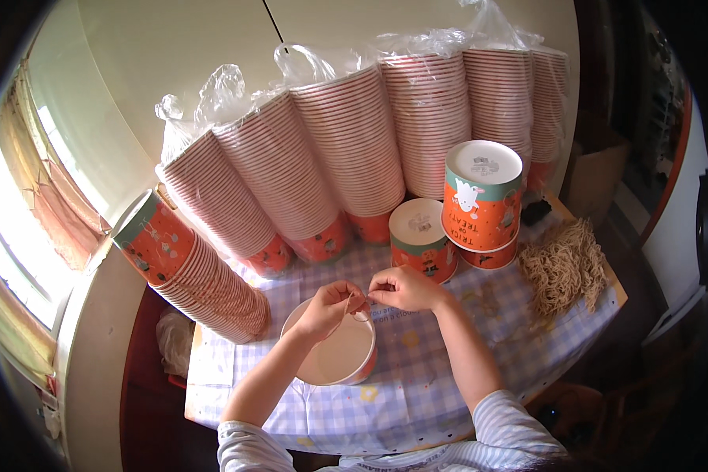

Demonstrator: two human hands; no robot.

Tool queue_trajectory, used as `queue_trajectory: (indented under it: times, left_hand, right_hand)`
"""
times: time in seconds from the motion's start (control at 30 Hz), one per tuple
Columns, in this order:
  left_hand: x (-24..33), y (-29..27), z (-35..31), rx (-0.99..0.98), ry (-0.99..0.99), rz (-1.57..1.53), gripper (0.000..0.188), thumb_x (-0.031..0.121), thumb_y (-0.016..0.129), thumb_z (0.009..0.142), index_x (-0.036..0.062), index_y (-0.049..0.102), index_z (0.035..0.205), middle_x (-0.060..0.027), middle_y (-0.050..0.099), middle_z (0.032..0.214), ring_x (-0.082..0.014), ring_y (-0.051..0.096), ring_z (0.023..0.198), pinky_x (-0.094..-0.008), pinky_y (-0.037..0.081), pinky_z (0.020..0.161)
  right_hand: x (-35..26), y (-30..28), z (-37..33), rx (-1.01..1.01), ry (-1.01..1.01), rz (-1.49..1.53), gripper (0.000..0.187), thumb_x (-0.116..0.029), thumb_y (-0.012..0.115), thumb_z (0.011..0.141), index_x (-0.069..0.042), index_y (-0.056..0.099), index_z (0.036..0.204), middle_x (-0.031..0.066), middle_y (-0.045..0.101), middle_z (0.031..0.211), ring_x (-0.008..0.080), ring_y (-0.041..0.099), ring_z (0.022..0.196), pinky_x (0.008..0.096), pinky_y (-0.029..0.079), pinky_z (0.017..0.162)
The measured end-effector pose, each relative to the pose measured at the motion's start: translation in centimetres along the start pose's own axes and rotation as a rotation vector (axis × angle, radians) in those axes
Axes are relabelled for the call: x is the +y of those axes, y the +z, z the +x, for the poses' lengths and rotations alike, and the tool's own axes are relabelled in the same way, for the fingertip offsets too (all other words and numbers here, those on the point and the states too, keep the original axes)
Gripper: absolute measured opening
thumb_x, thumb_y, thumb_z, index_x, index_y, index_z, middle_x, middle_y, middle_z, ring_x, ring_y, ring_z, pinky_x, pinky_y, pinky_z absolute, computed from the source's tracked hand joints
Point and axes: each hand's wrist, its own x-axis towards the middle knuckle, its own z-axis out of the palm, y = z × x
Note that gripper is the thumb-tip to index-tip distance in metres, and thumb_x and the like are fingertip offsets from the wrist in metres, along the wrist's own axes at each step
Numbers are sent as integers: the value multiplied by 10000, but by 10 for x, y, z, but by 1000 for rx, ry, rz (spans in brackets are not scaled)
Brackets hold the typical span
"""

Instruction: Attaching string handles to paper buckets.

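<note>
Both hands meet above the far rim of an open paper bucket [332,358], white inside, which stands upright on the table. My left hand [332,311] is closed in a pinch on a thin cord, over the bucket's opening. Close against it, just to the right, my right hand [405,289] pinches the same cord with thumb and forefinger. Only a small piece of the cord shows between the fingers; most of it is hidden. A tangled heap of tan cords [565,266] lies at the table's right end.
Tall stacks of nested buckets in clear plastic bags [346,134] line the back. A leaning bucket stack [204,271] stands left. Upside-down orange and green buckets [484,204] are piled right of centre, beside another upturned bucket [422,256]. A checked cloth [433,393] covers the table.
</note>
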Motion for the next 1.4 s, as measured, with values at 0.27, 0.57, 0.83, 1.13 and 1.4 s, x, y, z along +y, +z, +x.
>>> queue_trajectory:
  times: [0.27,0.57,0.83,1.13,1.4]
  left_hand:
    - [1,-2,-2,40,-10,39,69,62,555,840,10,510,847,-77,598,807,-142,581,793,-258,457,730]
    - [0,-8,-4,86,-48,61,37,-8,533,793,-8,514,823,-84,599,801,-139,579,785,-255,464,711]
    - [4,-3,-4,105,-53,165,47,-32,551,780,-14,521,811,-84,605,816,-115,583,761,-212,459,671]
    - [-1,-6,-3,112,3,158,90,44,612,798,-6,545,831,-40,597,786,-77,556,709,-184,432,626]
    - [3,-1,-5,144,-73,210,147,118,656,785,11,554,791,13,546,702,-38,470,604,-182,361,503]
  right_hand:
    - [-7,-15,-8,35,-30,15,91,-105,579,728,-17,564,712,34,554,588,88,500,553,263,407,515]
    - [-34,16,-4,-362,4,-238,139,-172,576,708,-43,609,751,104,608,688,225,592,639,321,455,582]
    - [-22,9,-4,-47,-59,-274,214,-209,659,741,-20,578,799,109,609,735,221,600,657,322,458,588]
    - [-21,20,1,66,17,-182,253,-36,654,704,-25,462,868,112,611,760,217,623,701,317,472,586]
    - [-20,23,1,101,-15,-187,247,-12,627,710,-40,438,867,121,612,752,223,624,693,321,478,587]
